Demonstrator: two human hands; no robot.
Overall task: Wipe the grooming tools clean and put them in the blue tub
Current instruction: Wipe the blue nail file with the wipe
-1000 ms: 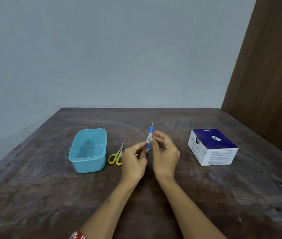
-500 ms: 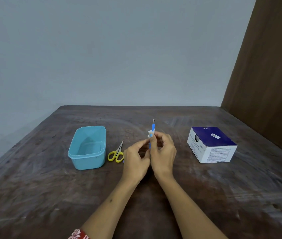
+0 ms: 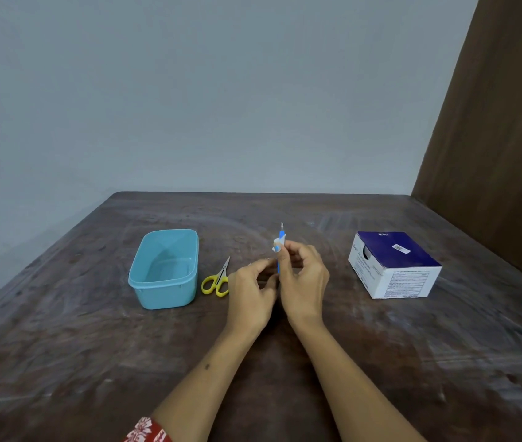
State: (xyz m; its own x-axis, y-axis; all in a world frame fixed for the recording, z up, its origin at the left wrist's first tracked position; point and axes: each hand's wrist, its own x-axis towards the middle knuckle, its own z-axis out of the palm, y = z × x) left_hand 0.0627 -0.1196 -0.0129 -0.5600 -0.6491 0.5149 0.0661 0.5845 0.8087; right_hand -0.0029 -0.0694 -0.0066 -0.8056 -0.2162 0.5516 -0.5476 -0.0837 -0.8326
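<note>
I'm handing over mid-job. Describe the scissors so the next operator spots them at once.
On the dark wooden table, find the blue tub left of centre. The scissors lie flat just to its right, between the tub and the left hand. Yellow loop handles and short metal blades pointing away from the person set them apart.

Two bare forearms, red sleeve [image 3: 148, 430] with white floral print at left arm's lower edge

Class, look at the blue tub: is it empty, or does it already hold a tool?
Empty. The blue tub shows only its bare floor; the scissors lie on the table beside it.
</note>
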